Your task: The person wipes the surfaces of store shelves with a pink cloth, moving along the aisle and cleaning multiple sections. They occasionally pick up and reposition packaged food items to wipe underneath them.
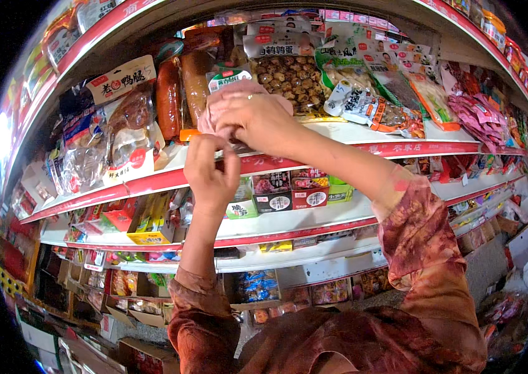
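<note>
A pink cloth (236, 93) is bunched in my right hand (264, 119), pressed against a packet with a green and white top (228, 78) on the shelf. My left hand (212, 170) is raised just below, fingers bent, its fingertips at the cloth's lower edge; whether they grip anything is hidden. Left of the cloth stand long packaged sausages (169, 100) and a vacuum-packed piece of meat (130, 119). To the right is a clear bag of small brown eggs (287, 82), with an orange and white snack packet (378, 110) leaning beyond it.
The white shelf's red front strip (362, 150) runs under both forearms. On the tier below stand small snack boxes (292, 194) and an open yellow carton (151, 224). Pink packets (479, 117) hang over the shelf's right part. Cardboard boxes (147, 353) sit low at left.
</note>
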